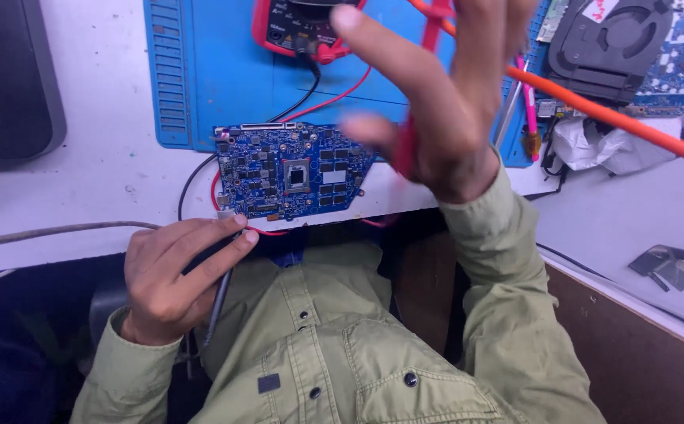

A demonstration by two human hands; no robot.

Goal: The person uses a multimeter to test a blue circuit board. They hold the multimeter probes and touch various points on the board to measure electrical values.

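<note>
A blue circuit board (291, 169) lies at the near edge of a blue work mat (224, 71) on a white bench. My left hand (173, 275) is closed around a dark probe (220, 302), its tip touching the board's lower left corner. My right hand (444, 102) is raised above the bench, blurred, with a red probe (406, 145) held against the palm and its fingers spread. A red multimeter (302, 27) sits at the mat's far side, with black and red leads running down to the board.
An orange cable (617, 118) crosses the right side. A black cooling fan (605, 47) sits on another blue board (683, 67) at the far right. A pink-handled tool (529, 106), crumpled white paper (601, 145), foil scraps (668, 267) and a grey cable (51, 232) are also present.
</note>
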